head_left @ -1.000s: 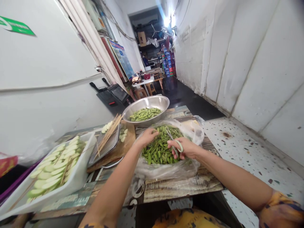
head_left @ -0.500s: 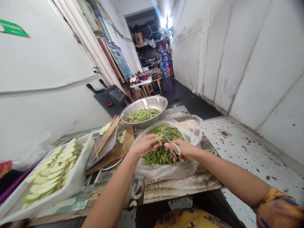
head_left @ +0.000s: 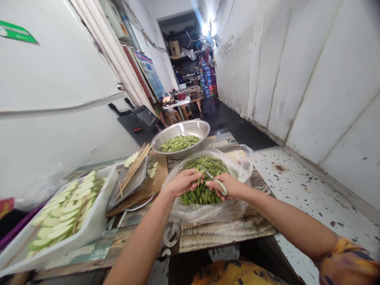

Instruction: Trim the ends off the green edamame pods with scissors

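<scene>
Over a clear plastic bag (head_left: pixel 208 213) heaped with green soybean pods (head_left: pixel 197 196), my left hand (head_left: pixel 185 182) pinches a single pod (head_left: pixel 199 177) between thumb and fingers. My right hand (head_left: pixel 227 186) is closed round the pale green handles of a pair of scissors (head_left: pixel 220 187). The scissor blades point up and left, close to the pod; whether they touch it I cannot tell. Behind the bag, a steel bowl (head_left: pixel 204 132) holds more pods (head_left: pixel 179 143).
On the left, a white tray (head_left: pixel 99 221) holds pale green slices on skewers. Beside it, a metal tray (head_left: pixel 114 202) carries bare wooden skewers (head_left: pixel 135 166) and rests on a wooden board (head_left: pixel 162 174). The patterned tabletop (head_left: pixel 225 235) ends at the right above a speckled floor.
The scissor blades have come together from a slightly spread position. Both hands stay nearly in place, and the pod in my left hand has tilted a little.
</scene>
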A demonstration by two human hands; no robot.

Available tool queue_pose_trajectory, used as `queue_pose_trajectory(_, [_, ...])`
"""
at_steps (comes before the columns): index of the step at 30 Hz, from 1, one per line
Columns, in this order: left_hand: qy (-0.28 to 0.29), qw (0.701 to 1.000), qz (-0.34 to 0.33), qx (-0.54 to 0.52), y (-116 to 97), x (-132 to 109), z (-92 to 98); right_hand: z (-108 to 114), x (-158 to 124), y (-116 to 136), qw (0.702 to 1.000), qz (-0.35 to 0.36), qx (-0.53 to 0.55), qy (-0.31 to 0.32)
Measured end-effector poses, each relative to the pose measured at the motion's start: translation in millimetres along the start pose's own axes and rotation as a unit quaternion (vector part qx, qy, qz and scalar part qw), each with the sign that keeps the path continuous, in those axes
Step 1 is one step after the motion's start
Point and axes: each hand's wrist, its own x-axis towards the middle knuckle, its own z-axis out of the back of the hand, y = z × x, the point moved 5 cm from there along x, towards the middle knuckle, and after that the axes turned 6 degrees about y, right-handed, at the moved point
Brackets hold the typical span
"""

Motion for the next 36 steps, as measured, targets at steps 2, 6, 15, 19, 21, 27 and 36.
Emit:
queue_pose_trajectory(2, [-0.021, 1.0, 0.008, 0.012, 2.1, -2.0, 4.1, -1.2, 0.8, -1.9, 1.0, -0.003, 0.001, 0.006])
queue_pose_trajectory(6, [0.004, 1.0, 0.021, 0.006, 1.8, -7.2, 2.7, -2.8, 2.7, -6.2, 1.0, -0.013, -0.013, 0.014])
queue_pose_trajectory(15, [-0.108, 0.987, -0.077, -0.091, -4.7, -5.5, 13.0, -7.7, 1.9, -4.5, 0.996, -0.032, 0.068, 0.056])
queue_pose_trajectory(19, [-0.125, 0.982, -0.09, -0.111, -0.7, -3.6, 7.8, -6.0, 4.0, -6.1, 0.995, -0.03, 0.067, 0.063])
queue_pose_trajectory(21, [-0.123, 0.981, -0.094, -0.119, -0.2, -2.5, 3.3, -4.4, 5.2, -6.9, 0.996, -0.029, 0.066, 0.059])
queue_pose_trajectory(27, [-0.155, 0.968, -0.125, -0.151, -5.6, -2.2, -1.3, -2.1, 5.2, -3.8, 0.996, -0.018, 0.074, 0.039])
queue_pose_trajectory(36, [-0.123, 0.98, -0.096, -0.122, -3.5, -4.8, -18.6, -1.1, 3.4, -3.9, 0.999, -0.011, 0.037, 0.014])
